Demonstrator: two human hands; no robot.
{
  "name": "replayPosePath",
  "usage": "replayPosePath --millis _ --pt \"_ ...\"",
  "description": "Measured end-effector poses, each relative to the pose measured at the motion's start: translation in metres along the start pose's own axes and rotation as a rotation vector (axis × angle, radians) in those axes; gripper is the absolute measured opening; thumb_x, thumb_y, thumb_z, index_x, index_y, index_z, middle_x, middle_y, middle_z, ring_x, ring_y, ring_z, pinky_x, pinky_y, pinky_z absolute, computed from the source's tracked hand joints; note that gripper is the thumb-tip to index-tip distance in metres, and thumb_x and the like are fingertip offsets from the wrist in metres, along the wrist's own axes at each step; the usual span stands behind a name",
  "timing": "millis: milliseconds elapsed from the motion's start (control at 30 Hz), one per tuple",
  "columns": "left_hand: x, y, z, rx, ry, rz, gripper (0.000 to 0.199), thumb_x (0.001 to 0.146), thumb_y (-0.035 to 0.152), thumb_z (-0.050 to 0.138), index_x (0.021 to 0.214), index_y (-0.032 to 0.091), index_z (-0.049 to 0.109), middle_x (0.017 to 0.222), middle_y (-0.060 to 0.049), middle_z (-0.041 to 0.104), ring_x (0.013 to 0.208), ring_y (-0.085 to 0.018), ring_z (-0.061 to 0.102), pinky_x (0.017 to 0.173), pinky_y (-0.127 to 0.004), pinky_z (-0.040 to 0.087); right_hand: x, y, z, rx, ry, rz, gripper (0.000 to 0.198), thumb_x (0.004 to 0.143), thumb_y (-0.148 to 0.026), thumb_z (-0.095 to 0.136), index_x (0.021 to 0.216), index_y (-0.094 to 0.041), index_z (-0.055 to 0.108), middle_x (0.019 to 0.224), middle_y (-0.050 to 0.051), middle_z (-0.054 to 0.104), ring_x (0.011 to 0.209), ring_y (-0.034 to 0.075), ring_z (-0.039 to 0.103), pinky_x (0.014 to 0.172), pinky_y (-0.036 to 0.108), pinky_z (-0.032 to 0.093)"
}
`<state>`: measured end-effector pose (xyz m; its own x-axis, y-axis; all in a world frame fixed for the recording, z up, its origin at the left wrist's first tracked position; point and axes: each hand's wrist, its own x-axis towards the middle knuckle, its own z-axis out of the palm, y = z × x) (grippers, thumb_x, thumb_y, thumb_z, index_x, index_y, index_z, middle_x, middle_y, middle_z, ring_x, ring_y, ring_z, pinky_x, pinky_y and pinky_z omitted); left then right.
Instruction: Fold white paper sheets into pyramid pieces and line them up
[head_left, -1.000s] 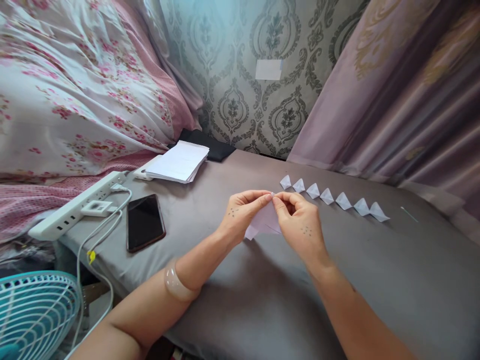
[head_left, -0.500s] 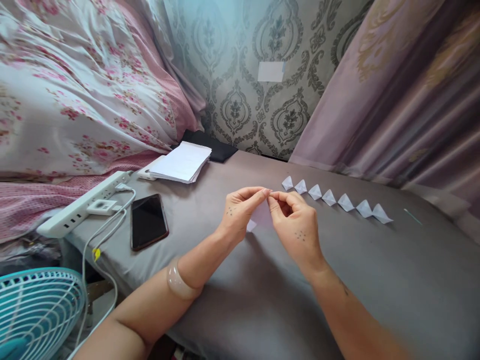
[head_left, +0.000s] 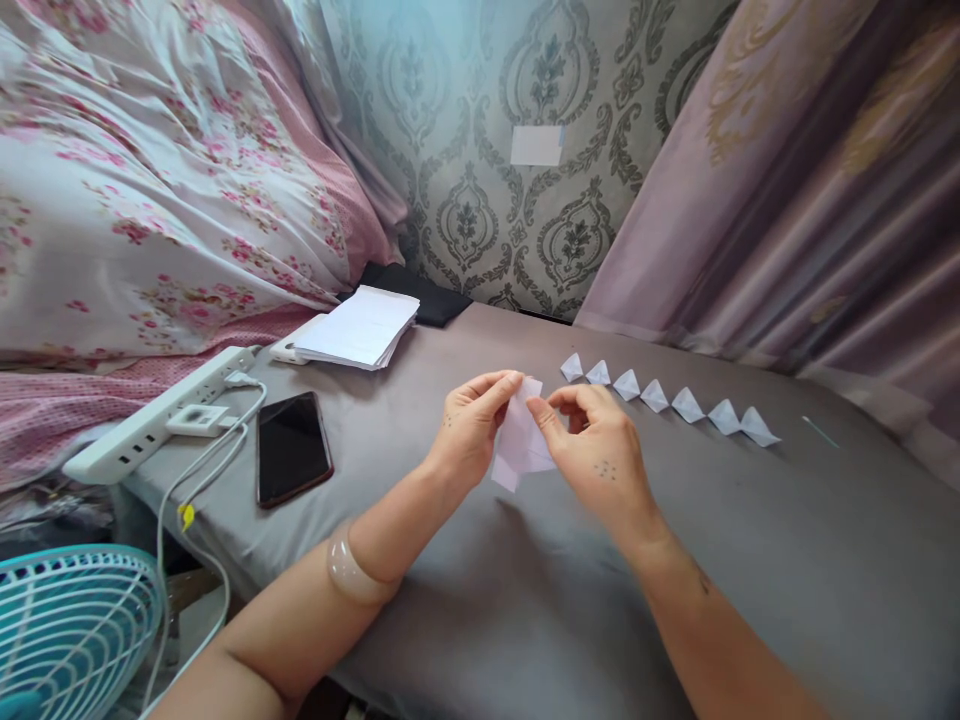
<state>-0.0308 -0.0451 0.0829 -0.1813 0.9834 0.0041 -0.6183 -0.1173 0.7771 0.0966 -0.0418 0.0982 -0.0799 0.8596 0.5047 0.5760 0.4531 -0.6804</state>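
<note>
A partly folded sheet of white paper (head_left: pixel 519 440) is held up over the grey-covered table, tilted, with a flap at its lower left. My left hand (head_left: pixel 469 425) pinches its upper left edge between thumb and fingers. On the right side of the sheet, my right hand (head_left: pixel 596 445) grips it with thumb and bent fingers, which partly hide it. Beyond my right hand, several folded white paper boats (head_left: pixel 655 396) stand in a slanting row.
To the left lie a black phone (head_left: pixel 293 448) and a white power strip (head_left: pixel 161 415) with cables. A stack of white paper (head_left: pixel 360 327) sits at the back left. A thin pale stick (head_left: pixel 820 432) lies far right. A blue fan (head_left: pixel 75 630) stands at lower left.
The paper, mostly hidden behind my hands before, now shows its face and lower flap between them. My hands have moved slightly apart. The view has shifted a little.
</note>
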Motion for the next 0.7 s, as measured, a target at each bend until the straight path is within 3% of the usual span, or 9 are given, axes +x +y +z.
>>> replayPosePath --millis 100,300,500,700 --pt "0.0 -0.0005 0.0008 -0.044 -0.004 -0.048 0.024 0.062 0.032 0.083 0.077 0.016 0.073 0.08 -0.002 0.07 0.07 -0.011 0.059 0.066 -0.023 0.044 0.0031 -0.0001 0.0001 0.186 -0.042 0.078 0.042 0.07 -0.047 0.074 0.101 -0.02 0.065 0.097 0.007 0.067 0.082 0.019 0.062 0.069 0.033 0.049" --pt "-0.0023 -0.005 0.0005 -0.077 -0.026 -0.071 0.023 0.061 0.03 0.084 0.076 0.018 0.071 0.077 0.001 0.067 0.073 -0.009 0.058 0.067 -0.021 0.041 0.0029 -0.0021 0.0066 0.558 -0.21 0.307 0.033 0.072 -0.043 0.073 0.092 -0.018 0.069 0.086 0.005 0.071 0.074 0.016 0.064 0.066 0.029 0.05" --pt "-0.0006 -0.007 -0.0028 -0.022 -0.074 -0.066 0.025 0.063 0.032 0.083 0.076 0.016 0.069 0.074 0.001 0.064 0.069 -0.008 0.055 0.067 -0.022 0.041 0.0041 0.0059 0.0065 0.594 -0.189 0.385 0.042 0.062 -0.043 0.081 0.092 -0.017 0.068 0.071 -0.001 0.065 0.061 0.011 0.057 0.054 0.023 0.044" --pt "-0.0001 -0.0031 -0.0026 0.036 -0.069 -0.082 0.025 0.06 0.027 0.083 0.075 0.015 0.069 0.076 -0.001 0.065 0.071 -0.01 0.057 0.07 -0.024 0.041 0.0033 0.0035 0.0044 0.576 -0.178 0.333 0.04 0.065 -0.039 0.08 0.096 -0.018 0.065 0.068 -0.003 0.062 0.06 0.01 0.054 0.054 0.023 0.042"
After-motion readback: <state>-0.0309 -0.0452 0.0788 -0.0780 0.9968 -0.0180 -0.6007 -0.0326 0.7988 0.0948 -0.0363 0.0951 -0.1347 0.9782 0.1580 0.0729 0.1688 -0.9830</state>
